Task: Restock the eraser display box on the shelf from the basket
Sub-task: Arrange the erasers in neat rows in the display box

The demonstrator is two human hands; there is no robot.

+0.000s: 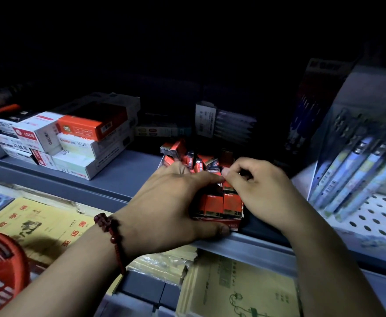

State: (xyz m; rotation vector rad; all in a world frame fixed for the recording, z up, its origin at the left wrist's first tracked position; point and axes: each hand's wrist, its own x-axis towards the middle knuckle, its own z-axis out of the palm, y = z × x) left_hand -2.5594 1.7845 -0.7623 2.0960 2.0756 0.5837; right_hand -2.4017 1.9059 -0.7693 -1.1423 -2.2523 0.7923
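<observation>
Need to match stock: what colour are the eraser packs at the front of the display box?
Red eraser packs with a dark lower band marked 2B; head view.

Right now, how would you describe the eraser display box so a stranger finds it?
Look at the grey shelf, between the stacked white and orange boxes and the pen packs. The eraser display box sits at its front edge; it alone holds small red erasers marked 2B.
</observation>
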